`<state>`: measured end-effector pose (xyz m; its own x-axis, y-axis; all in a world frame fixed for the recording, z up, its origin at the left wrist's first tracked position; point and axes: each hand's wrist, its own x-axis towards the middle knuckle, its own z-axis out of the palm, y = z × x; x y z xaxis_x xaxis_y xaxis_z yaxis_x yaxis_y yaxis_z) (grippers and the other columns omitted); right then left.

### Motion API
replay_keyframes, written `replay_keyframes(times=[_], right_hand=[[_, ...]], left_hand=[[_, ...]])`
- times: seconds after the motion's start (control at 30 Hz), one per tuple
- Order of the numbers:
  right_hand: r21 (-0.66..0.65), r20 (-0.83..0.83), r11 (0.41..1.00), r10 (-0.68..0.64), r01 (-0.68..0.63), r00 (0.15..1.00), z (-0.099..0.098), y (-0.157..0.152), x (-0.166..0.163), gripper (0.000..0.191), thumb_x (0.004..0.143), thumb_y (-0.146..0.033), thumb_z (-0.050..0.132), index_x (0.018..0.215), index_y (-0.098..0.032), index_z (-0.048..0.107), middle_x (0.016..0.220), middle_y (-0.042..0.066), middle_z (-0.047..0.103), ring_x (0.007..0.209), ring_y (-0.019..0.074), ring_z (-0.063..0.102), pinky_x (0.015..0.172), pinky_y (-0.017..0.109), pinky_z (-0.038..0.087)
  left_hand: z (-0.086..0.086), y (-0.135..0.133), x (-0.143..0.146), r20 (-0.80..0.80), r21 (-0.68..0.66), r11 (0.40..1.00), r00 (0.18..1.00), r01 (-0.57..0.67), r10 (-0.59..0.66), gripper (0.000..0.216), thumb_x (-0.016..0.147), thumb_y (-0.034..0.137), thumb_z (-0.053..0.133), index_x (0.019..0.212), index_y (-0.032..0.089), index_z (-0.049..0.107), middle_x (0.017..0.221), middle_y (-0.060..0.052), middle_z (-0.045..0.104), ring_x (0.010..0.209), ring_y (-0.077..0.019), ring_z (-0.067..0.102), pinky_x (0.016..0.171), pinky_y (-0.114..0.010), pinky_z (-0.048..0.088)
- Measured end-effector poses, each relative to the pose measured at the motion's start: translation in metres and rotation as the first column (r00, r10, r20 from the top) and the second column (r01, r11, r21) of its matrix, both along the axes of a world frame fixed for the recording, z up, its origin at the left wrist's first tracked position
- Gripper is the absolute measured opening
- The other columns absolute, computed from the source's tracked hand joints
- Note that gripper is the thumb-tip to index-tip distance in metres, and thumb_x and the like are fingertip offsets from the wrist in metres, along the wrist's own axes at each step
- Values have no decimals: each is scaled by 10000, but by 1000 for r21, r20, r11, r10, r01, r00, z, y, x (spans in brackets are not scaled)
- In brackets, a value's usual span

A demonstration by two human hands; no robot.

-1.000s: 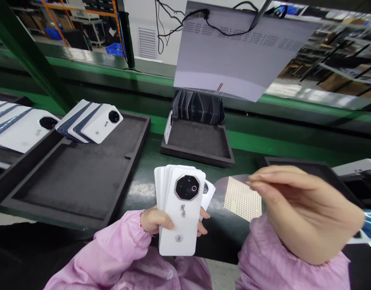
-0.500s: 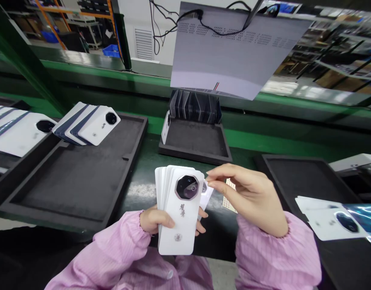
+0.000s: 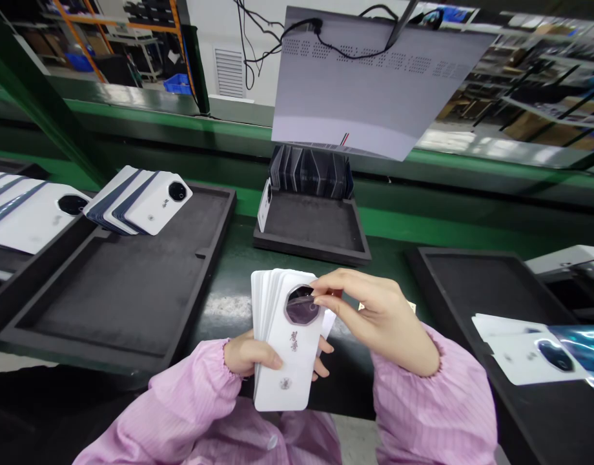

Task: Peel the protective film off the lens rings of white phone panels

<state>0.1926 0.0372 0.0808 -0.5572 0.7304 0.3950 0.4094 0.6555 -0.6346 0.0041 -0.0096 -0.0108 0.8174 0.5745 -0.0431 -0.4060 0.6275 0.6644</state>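
Observation:
My left hand is closed around a fanned stack of white phone back panels, thumb on the front, fingers wrapped behind. The top panel shows a dark octagonal camera area, dark lettering and a small round emblem. Over the right edge of that camera area, my right hand pinches thumb and forefinger together. Whatever lies between those fingertips is too small to make out. Another pale panel shows partly behind the stack. A cream dotted sheet is mostly hidden behind my right hand.
At left, more white panels rest fanned on a black tray. A smaller tray ahead holds dark upright pieces and one white panel. White panels and bluish film lie right. A grey hanging panel overhangs the bench.
My right hand has moved left, from beside the stack to over the top panel's camera area, still pinched. The left hand and the stack have barely shifted.

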Motion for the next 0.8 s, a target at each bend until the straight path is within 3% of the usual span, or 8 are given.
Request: replay_keyframes(times=[0.27, 0.53, 0.8], right_hand=[[77, 27, 997, 17, -19, 999, -1, -1, -1, 126, 839, -98, 532, 918, -173, 596, 826, 26, 666, 749, 123, 613, 677, 245, 500], [18, -62, 997, -79, 80, 995, 5, -4, 6, 146, 828, -112, 549, 931, -206, 594, 766, 2, 651, 704, 127, 615, 636, 249, 509], [-32, -3, 999, -5, 4, 1000, 2, -2, 7, 184, 835, -126, 552, 1001, -201, 576, 802, -6, 663, 737, 116, 624, 680, 232, 507]], left_hand=[[2, 0, 1, -8, -29, 1000, 1000, -10, 9, 642, 544, 194, 545, 1173, 65, 548, 1022, -162, 660, 925, -287, 600, 842, -431, 424], [2, 0, 0, 22, -50, 999, 1000, 0, 1, 665, 525, 179, 504, 1176, 52, 543, 1010, -162, 663, 932, -292, 598, 844, -430, 413], [0, -1, 1, 7, -53, 999, 1000, -3, 4, 660, 534, 196, 522, 1180, 59, 539, 1026, -177, 658, 928, -297, 597, 843, -444, 408]])
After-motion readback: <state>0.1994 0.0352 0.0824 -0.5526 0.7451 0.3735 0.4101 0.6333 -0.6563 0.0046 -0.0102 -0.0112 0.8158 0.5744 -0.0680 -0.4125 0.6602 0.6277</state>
